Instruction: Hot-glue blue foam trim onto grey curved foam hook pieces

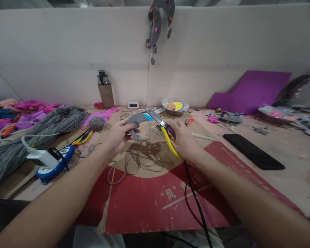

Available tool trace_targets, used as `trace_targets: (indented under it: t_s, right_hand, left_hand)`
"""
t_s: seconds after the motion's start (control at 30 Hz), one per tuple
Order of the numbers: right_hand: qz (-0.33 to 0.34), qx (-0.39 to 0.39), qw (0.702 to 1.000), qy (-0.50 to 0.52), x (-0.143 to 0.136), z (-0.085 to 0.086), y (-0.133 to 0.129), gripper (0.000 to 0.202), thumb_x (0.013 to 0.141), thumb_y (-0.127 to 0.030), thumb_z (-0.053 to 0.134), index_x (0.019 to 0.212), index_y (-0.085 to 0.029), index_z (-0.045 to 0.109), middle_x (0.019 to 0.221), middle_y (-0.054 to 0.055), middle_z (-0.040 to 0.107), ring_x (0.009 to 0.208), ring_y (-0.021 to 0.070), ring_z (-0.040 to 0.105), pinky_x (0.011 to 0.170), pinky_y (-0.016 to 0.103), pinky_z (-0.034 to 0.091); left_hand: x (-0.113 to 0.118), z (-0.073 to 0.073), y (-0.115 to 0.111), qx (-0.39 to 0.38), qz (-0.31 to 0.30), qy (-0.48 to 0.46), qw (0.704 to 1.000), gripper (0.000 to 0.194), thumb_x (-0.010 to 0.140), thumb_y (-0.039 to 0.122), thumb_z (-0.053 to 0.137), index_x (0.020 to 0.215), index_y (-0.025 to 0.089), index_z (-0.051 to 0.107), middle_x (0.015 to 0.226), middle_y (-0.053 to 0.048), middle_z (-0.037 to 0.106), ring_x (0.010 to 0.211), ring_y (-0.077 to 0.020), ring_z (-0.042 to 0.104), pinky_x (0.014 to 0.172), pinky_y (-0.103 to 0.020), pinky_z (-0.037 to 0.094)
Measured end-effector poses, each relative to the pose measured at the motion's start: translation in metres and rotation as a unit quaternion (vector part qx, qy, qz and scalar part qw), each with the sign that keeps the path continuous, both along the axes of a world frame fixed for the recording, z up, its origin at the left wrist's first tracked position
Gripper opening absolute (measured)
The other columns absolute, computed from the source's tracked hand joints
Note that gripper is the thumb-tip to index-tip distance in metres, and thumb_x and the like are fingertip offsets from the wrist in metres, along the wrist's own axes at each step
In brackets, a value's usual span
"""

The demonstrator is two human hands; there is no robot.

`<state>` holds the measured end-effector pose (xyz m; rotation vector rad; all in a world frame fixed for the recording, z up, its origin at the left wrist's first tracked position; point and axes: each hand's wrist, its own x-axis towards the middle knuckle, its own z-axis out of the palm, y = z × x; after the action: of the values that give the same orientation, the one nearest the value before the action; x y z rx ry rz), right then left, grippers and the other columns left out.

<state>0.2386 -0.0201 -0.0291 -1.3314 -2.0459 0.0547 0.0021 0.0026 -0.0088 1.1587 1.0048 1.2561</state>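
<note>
My left hand point(120, 135) is closed on a grey crescent-shaped piece point(137, 119) wrapped in yarn, holding it above the cardboard. A loose grey strand point(133, 162) lies in loops on the cardboard beneath. My right hand point(182, 137) is wrapped round a pair of scissors point(167, 139) with yellow handles. Their metal blades point(156, 118) point up and left, toward the crescent, and look slightly parted. Small blue and orange parts show beside the right fingers; what they belong to I cannot make out. A black cord point(196, 196) runs down from beneath the right hand.
Red-and-brown cardboard point(134, 206) covers the table's middle. To the left are a grey yarn bundle point(64, 119), yarn ball point(96, 123), yellow cutter point(83, 136) and blue power strip point(54, 168). A black phone point(253, 151) lies right; a bottle point(106, 94) stands behind.
</note>
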Motion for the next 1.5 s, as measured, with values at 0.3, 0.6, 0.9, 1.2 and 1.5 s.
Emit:
trace_targets:
  t_s: [0.3,0.6,0.9,1.2,1.5]
  right_hand:
    - [-0.100,0.031,0.982,-0.160,-0.001,0.001,-0.009,0.037,0.092,-0.032,0.045,0.126,-0.025,0.057,0.106,0.009,0.061,0.075,0.0193,0.057,0.058,0.028,0.032]
    - [-0.092,0.044,0.975,-0.197,-0.005,0.002,-0.009,0.037,0.093,-0.033,0.044,0.125,-0.023,0.057,0.105,0.010,0.061,0.083,0.0211,0.057,0.059,0.028,0.031]
    - [-0.113,0.053,0.969,-0.213,-0.005,0.001,-0.009,0.034,0.093,-0.031,0.045,0.124,-0.024,0.057,0.101,0.009,0.060,0.077,0.0200,0.056,0.056,0.029,0.026]
    - [-0.109,0.058,0.963,-0.238,-0.004,0.006,-0.011,0.036,0.092,-0.026,0.045,0.126,-0.022,0.055,0.103,0.011,0.059,0.085,0.0222,0.057,0.059,0.029,0.030]
    - [-0.109,0.073,0.964,-0.231,-0.005,0.005,-0.012,0.035,0.092,-0.027,0.046,0.125,-0.022,0.057,0.104,0.010,0.063,0.083,0.0205,0.057,0.058,0.029,0.028]
  left_hand:
    - [0.000,0.001,0.000,-0.006,0.034,-0.021,0.999,0.021,0.061,0.017,0.071,0.078,0.014,0.059,0.062,0.000,0.060,0.051,-0.0076,0.053,0.035,-0.014,0.030]
    - [0.005,0.008,-0.008,-0.034,-0.012,-0.015,0.999,0.019,0.062,0.018,0.068,0.076,0.014,0.056,0.055,0.001,0.057,0.043,-0.0050,0.044,0.033,-0.013,0.022]
    - [0.005,0.008,-0.010,-0.039,-0.030,-0.016,0.999,0.016,0.061,0.018,0.067,0.074,0.011,0.060,0.055,0.000,0.057,0.043,-0.0052,0.046,0.032,-0.013,0.024]
    - [0.004,0.007,-0.010,-0.074,-0.071,-0.074,0.992,0.011,0.065,0.015,0.064,0.074,0.009,0.062,0.055,0.000,0.054,0.038,-0.0018,0.039,0.030,-0.010,0.023]
    - [0.005,0.011,-0.013,-0.100,-0.108,-0.121,0.982,0.006,0.066,0.012,0.057,0.072,0.009,0.059,0.055,0.000,0.051,0.036,-0.0010,0.035,0.029,-0.008,0.023]
